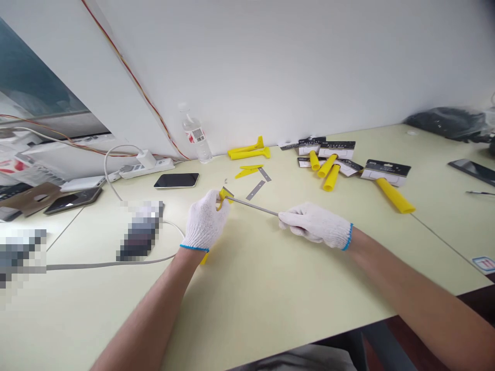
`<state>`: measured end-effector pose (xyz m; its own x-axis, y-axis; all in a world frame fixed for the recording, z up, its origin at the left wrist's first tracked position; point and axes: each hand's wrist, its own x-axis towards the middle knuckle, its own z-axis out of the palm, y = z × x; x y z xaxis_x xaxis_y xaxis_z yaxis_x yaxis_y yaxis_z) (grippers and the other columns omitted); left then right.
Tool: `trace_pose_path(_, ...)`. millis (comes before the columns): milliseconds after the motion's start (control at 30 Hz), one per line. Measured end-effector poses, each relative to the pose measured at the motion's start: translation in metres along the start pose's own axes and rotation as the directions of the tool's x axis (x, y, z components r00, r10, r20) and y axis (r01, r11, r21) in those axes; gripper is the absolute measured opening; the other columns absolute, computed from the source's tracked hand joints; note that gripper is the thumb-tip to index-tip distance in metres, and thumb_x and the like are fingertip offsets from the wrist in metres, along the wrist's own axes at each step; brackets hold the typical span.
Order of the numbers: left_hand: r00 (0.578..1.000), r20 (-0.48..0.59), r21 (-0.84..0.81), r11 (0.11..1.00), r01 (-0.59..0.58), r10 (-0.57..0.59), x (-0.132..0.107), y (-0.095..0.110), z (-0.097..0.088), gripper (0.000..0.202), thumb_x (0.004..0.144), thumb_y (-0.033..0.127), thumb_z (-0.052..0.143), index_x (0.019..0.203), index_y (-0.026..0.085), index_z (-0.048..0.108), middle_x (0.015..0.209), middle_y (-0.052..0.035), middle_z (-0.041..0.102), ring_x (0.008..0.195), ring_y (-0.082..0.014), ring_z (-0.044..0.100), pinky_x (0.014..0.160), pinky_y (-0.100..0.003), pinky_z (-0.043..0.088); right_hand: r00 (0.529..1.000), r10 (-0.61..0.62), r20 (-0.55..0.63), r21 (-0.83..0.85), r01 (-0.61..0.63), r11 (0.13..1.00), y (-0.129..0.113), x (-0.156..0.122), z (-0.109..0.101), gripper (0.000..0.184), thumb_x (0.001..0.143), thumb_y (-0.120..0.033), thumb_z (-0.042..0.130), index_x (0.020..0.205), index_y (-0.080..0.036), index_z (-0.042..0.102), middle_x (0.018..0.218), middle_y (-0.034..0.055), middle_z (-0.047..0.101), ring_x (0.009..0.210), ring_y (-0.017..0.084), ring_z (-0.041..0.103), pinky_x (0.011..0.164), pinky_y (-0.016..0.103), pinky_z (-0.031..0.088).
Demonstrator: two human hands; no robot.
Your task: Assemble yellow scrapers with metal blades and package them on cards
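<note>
My left hand (205, 219), in a white knit glove with a blue cuff, is closed around a yellow plastic scraper (225, 194). The scraper's head pokes out above the fingers, and its handle end shows below the wrist. My right hand (315, 225), gloved alike, grips a screwdriver (255, 206); its thin metal shaft points left, with the tip at the scraper's head. The glove hides the screwdriver's handle. Just beyond lie flat metal blades (256, 190) and slim yellow plastic pieces (248, 171). Two yellow scraper handles (249, 153) rest near the wall.
Several yellow scrapers with black-and-white cards (395, 196) lie at the right rear. A water bottle (197, 138) stands by the wall. Phones (177, 180), a power strip (149, 168) and white cables occupy the left; a black plastic bag (444, 122) sits far right.
</note>
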<state>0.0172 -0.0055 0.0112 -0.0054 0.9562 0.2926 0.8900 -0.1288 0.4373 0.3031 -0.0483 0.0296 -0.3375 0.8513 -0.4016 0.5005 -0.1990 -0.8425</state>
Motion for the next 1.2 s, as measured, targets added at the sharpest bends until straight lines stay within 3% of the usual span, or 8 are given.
trace_pose_path(167,1.0,0.0,0.008,1.0,0.004,-0.004,-0.001,0.002,-0.001,0.02,0.097,0.03,0.054,0.103,0.017,0.068,0.093,-0.0052,0.075,0.075,-0.0174,0.065,0.071,-0.027,0.041,0.99,0.081,0.119,0.147,-0.098,0.984,0.003,0.004,-0.002,0.05,0.094,-0.069,0.054,0.089,-0.021,0.064,0.058,-0.0068,0.04,0.042,0.007,0.024,0.041,0.025,0.012)
trace_pose_path(233,1.0,-0.001,0.005,1.0,0.005,-0.005,-0.001,0.003,-0.001,0.02,0.098,0.029,0.054,0.103,0.017,0.068,0.094,-0.0052,0.075,0.077,-0.0174,0.065,0.072,-0.026,0.042,0.998,0.039,0.047,0.029,-0.04,0.999,0.002,0.004,0.0,0.051,0.096,-0.068,0.05,0.087,-0.021,0.065,0.058,-0.006,0.044,0.043,0.008,0.028,0.041,0.025,0.018)
trace_pose_path(300,1.0,-0.003,0.0,1.0,0.011,-0.011,-0.002,0.003,-0.002,0.019,0.099,0.028,0.054,0.104,0.017,0.069,0.097,-0.0054,0.075,0.078,-0.0169,0.065,0.073,-0.026,0.042,0.987,-0.085,-0.14,-0.168,0.061,0.984,-0.001,0.003,0.002,0.046,0.097,-0.062,0.053,0.083,-0.02,0.065,0.062,-0.003,0.054,0.05,0.01,0.042,0.048,0.026,0.03)
trace_pose_path(433,1.0,-0.004,-0.009,1.0,0.02,-0.02,-0.002,0.002,-0.001,0.018,0.1,0.029,0.056,0.105,0.016,0.069,0.1,-0.0056,0.075,0.08,-0.0154,0.065,0.077,-0.026,0.046,0.834,-0.344,-0.432,-0.432,0.143,0.89,-0.004,-0.001,0.01,0.032,0.091,-0.051,0.066,0.083,-0.02,0.067,0.079,0.0019,0.071,0.073,0.017,0.063,0.065,0.029,0.044)
trace_pose_path(633,0.999,-0.022,-0.014,0.999,0.046,-0.047,-0.004,0.002,0.006,0.036,0.1,0.044,0.062,0.119,0.013,0.066,0.112,-0.0085,0.069,0.097,-0.0188,0.067,0.087,-0.038,0.058,0.768,-0.554,-0.321,-0.676,0.224,0.702,0.002,-0.002,0.014,0.02,0.096,-0.036,0.061,0.096,-0.019,0.072,0.096,0.0058,0.076,0.084,0.02,0.068,0.073,0.031,0.045)
trace_pose_path(800,0.999,-0.017,-0.023,0.999,0.039,-0.039,-0.004,-0.001,0.007,0.033,0.1,0.042,0.062,0.116,0.014,0.066,0.108,-0.0079,0.069,0.092,-0.0178,0.067,0.083,-0.035,0.057,0.692,-0.635,-0.342,-0.865,0.031,0.5,0.006,-0.003,0.018,0.037,0.109,-0.042,0.044,0.101,-0.023,0.075,0.093,0.0074,0.076,0.083,0.022,0.066,0.065,0.033,0.032)
trace_pose_path(933,1.0,-0.001,-0.032,0.999,0.026,-0.026,0.0,-0.005,0.003,0.016,0.098,0.03,0.057,0.103,0.019,0.066,0.097,-0.0057,0.074,0.081,-0.0168,0.066,0.073,-0.028,0.048,0.732,-0.623,-0.276,-0.86,0.101,0.499,0.009,0.002,0.015,0.039,0.109,-0.046,0.043,0.104,-0.022,0.073,0.094,0.0069,0.075,0.082,0.02,0.066,0.065,0.031,0.032)
trace_pose_path(1200,1.0,-0.017,-0.045,0.999,-0.016,0.015,0.003,-0.009,0.009,0.015,0.093,0.031,0.052,0.099,0.021,0.061,0.106,-0.0058,0.077,0.076,-0.016,0.067,0.072,-0.027,0.044,0.841,-0.511,-0.178,-0.685,0.267,0.678,0.0,0.004,-0.004,0.033,0.106,-0.042,0.052,0.095,-0.018,0.072,0.087,0.0045,0.073,0.075,0.017,0.06,0.07,0.029,0.035)
